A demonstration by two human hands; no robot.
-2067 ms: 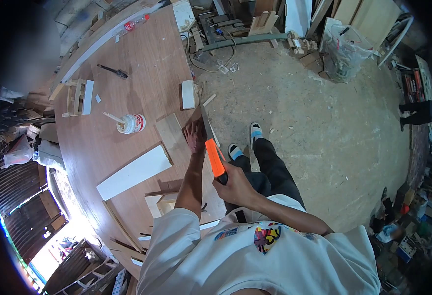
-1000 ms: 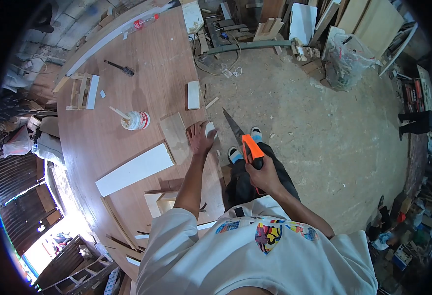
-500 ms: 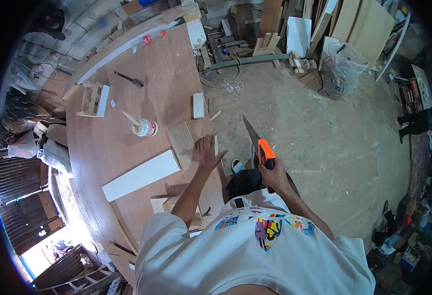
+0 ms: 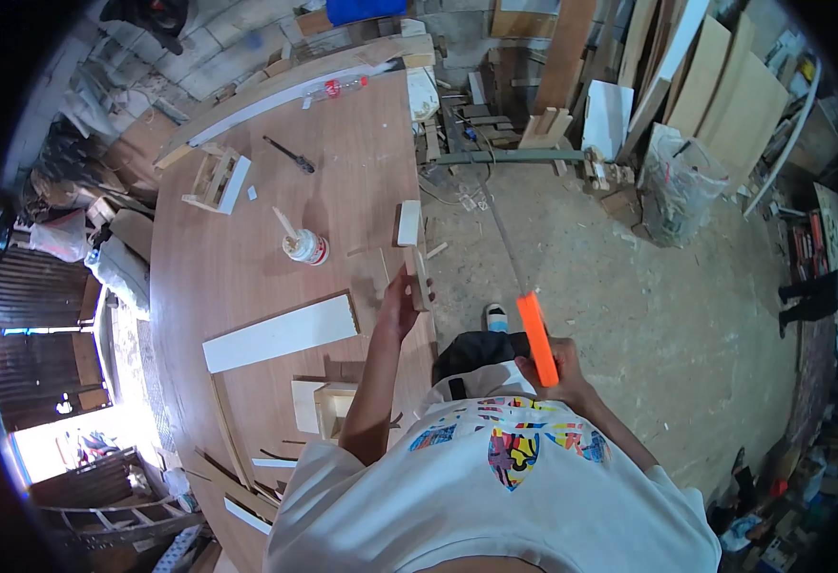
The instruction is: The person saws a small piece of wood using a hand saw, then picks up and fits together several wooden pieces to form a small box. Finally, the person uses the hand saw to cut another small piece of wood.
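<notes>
From here I see the right hand [image 4: 565, 362], partly hidden, gripping a saw [image 4: 537, 339] pointing lengthwise forward-left; the left hand [image 4: 399, 306] grips a board [image 4: 418, 271].

grey block wall [image 4: 209, 59] is running along upper left; corrugated metal wall [image 4: 42, 286] is standing far left, thin light strip [image 4: 52, 330] showing through. below it, bright opening [image 4: 42, 465] is letting daylight in. big brown table [image 4: 219, 277] is filling left-centre. concrete floor [image 4: 619, 325] is spreading to the right, scraps [image 4: 437, 250] lying on it. tall boards [image 4: 745, 110] are leaning at upper right.
</notes>
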